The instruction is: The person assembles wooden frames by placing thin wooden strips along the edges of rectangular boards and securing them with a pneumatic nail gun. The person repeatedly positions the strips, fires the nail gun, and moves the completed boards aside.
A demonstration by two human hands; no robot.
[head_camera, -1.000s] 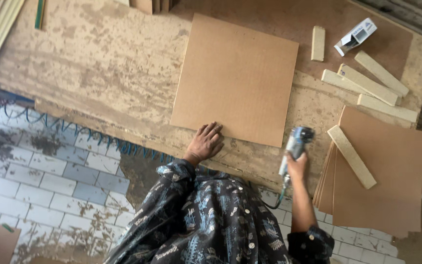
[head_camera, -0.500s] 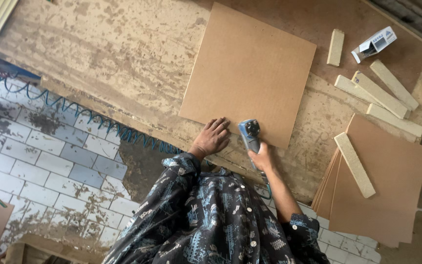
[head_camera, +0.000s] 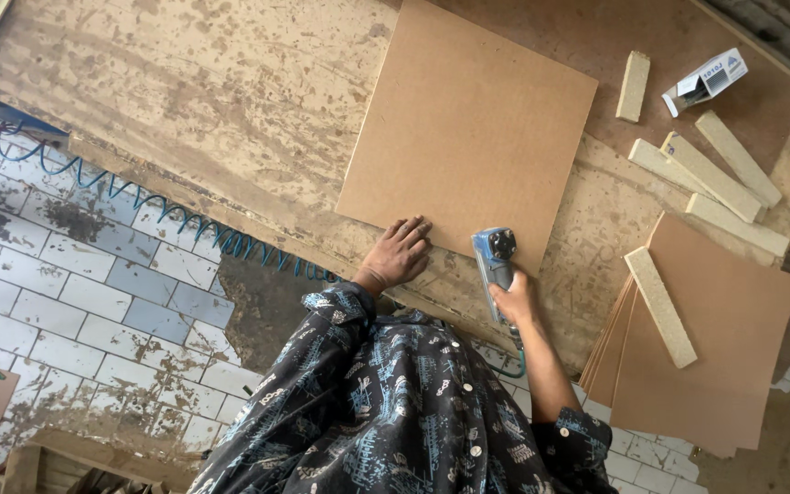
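Board: a square brown fibreboard panel (head_camera: 468,133) lies flat on the worn tabletop (head_camera: 185,101), its near edge toward the person.
Left hand: the left hand (head_camera: 400,252) rests palm down with fingers spread apart, fingertips on the panel's near edge, gripping nothing.
Right hand: the right hand (head_camera: 514,297) is closed around the handle of a blue-grey pneumatic stapler (head_camera: 496,256).
Stapler: its head sits at the panel's near right corner, touching or just over the edge; which, I cannot tell.
Hose: a blue coiled air hose (head_camera: 139,197) runs along the tabletop's near edge, left of the person.
Stack: a pile of like brown panels (head_camera: 715,338) lies to the right, with one pale wooden strip (head_camera: 660,306) on top.
Strips: more pale strips (head_camera: 710,178) lie beyond the stack, a single one (head_camera: 634,85) near a small white box (head_camera: 706,80).
Floor: grey tiled floor (head_camera: 66,302) below left.
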